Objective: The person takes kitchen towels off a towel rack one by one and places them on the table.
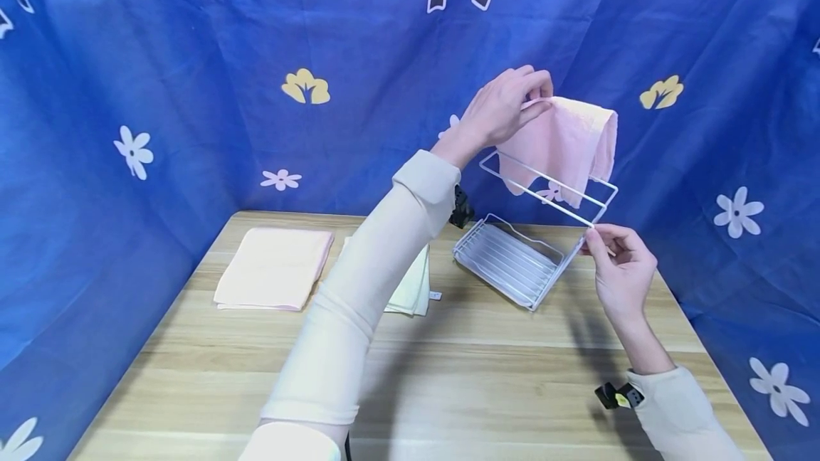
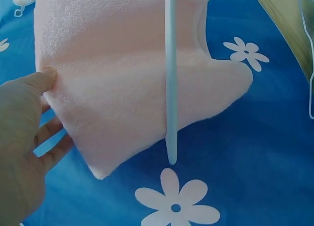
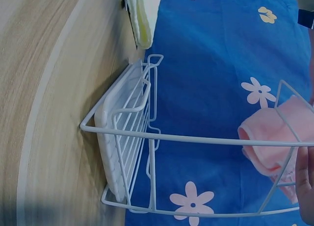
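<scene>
My left hand (image 1: pixel 506 105) pinches the edge of a pink towel (image 1: pixel 570 137) above a white wire rack (image 3: pixel 221 139). The towel hangs in a loose fold across the rack's raised top rails. In the left wrist view, a white rod (image 2: pixel 170 79) crosses in front of the towel, and the thumb lies on the cloth with fingers behind it. My right hand (image 1: pixel 624 272) holds the near right top corner of the rack between thumb and fingers. At the rack's base sits a shallow white tray (image 1: pixel 502 262) under several wires.
A folded pale pink towel (image 1: pixel 275 269) lies at the table's back left. A pale yellow-green cloth (image 1: pixel 413 287) lies left of the rack, partly hidden by my left sleeve. Blue patterned curtain (image 1: pixel 384 126) encloses the wooden table (image 1: pixel 512 383). A small black object (image 1: pixel 461 208) shows behind the left forearm.
</scene>
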`<move>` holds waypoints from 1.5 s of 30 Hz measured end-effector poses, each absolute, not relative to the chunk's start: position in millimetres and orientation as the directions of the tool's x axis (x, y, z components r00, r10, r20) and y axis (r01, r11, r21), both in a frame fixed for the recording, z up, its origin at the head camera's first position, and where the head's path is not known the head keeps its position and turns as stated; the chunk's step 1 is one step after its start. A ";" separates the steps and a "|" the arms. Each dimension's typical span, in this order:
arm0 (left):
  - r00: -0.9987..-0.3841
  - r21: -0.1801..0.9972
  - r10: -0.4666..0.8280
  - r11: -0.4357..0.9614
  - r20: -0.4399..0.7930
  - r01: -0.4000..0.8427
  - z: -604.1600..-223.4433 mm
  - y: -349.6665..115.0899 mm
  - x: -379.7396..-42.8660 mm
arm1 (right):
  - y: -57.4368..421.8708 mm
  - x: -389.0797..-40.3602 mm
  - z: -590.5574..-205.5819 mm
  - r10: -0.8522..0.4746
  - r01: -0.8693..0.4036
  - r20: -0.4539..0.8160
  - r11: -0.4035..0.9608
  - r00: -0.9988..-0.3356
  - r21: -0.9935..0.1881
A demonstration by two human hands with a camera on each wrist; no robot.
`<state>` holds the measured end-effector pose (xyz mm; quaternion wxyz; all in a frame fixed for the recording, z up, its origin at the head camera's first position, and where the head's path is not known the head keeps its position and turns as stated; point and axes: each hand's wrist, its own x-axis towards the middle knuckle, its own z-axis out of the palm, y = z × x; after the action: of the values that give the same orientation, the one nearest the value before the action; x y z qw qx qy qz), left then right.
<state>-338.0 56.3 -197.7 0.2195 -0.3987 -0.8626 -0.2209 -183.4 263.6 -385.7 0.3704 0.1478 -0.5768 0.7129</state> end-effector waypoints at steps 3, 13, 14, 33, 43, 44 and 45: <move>-0.578 0.194 0.595 0.584 0.558 0.788 -195.8 53.6 -337.2 | 264.3 -183.4 -385.2 0.359 -0.699 0.638 -0.062 -0.682 -0.712; -0.571 0.195 0.585 0.580 0.575 0.791 -190.2 46.2 -335.2 | 265.3 -182.0 -385.1 0.362 -0.692 0.634 -0.042 -0.683 -0.721; -0.574 0.194 0.584 0.584 0.574 0.788 -189.4 45.7 -334.8 | 265.0 -181.7 -384.8 0.362 -0.693 0.635 -0.041 -0.682 -0.720; -0.574 0.081 0.626 0.636 0.528 0.767 -166.7 46.2 -320.4 | 258.6 -184.0 -386.2 0.353 -0.688 0.638 -0.020 -0.684 -0.726; -0.552 0.047 0.635 0.632 0.540 0.773 -155.5 47.3 -313.6 | 256.6 -187.3 -388.8 0.349 -0.702 0.652 -0.027 -0.673 -0.711; -0.550 0.047 0.636 0.630 0.541 0.775 -154.0 47.0 -313.0 | 256.6 -187.6 -388.8 0.349 -0.704 0.653 -0.027 -0.672 -0.710; -0.548 0.044 0.638 0.629 0.541 0.776 -152.5 46.5 -312.4 | 256.6 -187.9 -388.7 0.350 -0.705 0.653 -0.030 -0.672 -0.709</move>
<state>-312.4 46.5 -152.5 0.2458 -0.4069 -0.8685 -0.1407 -187.9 256.6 -388.7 0.3759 0.1513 -0.5863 0.7014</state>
